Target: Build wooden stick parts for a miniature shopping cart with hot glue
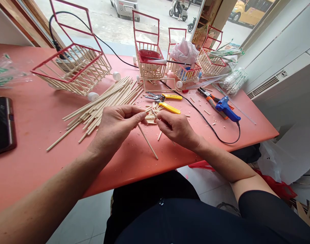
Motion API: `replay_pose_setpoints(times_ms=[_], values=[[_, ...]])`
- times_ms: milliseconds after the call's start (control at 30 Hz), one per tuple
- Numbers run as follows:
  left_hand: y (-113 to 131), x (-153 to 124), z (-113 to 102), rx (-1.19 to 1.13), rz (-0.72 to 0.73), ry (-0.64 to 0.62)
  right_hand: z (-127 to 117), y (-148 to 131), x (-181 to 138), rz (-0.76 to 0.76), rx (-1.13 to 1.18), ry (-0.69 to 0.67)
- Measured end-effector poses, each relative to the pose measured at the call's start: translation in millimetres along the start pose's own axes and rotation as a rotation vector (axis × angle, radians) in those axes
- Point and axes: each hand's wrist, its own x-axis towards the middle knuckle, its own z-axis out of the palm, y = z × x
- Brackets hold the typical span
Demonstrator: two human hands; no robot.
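Observation:
My left hand (121, 123) is closed, thumb against fingers, on a thin wooden stick whose tip (147, 110) pokes out at the fingertips. Close beside it, my right hand (175, 127) pinches a short piece of wooden stick (153, 113). The two tips are nearly together; whether they touch I cannot tell. A longer stick (148, 142) slants below my left thumb; its upper end is hidden. Behind the hands are short cut sticks (151, 119) and yellow-handled wire strippers (167, 100). A pile of long sticks (109, 98) lies behind my left hand.
Small stick-built carts with red rims stand at the back: a large one (76, 73), one with a red bowl (151, 64), and others. A blue glue gun (227, 107) with a trailing cord and orange-handled pliers (213, 103) lie right. A phone (2, 125) is left.

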Motion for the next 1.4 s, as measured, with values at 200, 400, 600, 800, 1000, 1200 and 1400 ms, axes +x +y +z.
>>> replay_pose_setpoints(times_ms=[200, 400, 600, 800, 1000, 1200, 1400], values=[[-2.2, 0.8, -0.3, -0.006, 0.005, 0.001, -0.8, 0.2, 0.1, -0.009, -0.013, -0.006], [-3.3, 1.6, -1.2, 0.043, 0.007, 0.010, -0.1, 0.4, 0.2, -0.006, -0.020, -0.012], [-3.9, 1.5, -1.4, 0.060, 0.013, 0.013, 0.1, -0.3, 0.5, -0.011, 0.001, -0.001], [-4.2, 1.5, -1.7, 0.073, 0.014, 0.014, -0.7, -0.6, 0.0, 0.010, 0.003, -0.013], [-3.7, 1.2, -1.1, 0.072, 0.007, 0.017, -0.9, 0.0, 0.3, -0.009, -0.004, -0.007], [-2.9, 1.2, 0.0, 0.028, 0.008, 0.005, -0.4, 0.6, -0.3, -0.005, -0.029, -0.012], [-2.2, 0.7, -0.3, -0.008, 0.002, -0.004, -0.4, 0.0, -0.4, 0.001, -0.039, -0.009]])
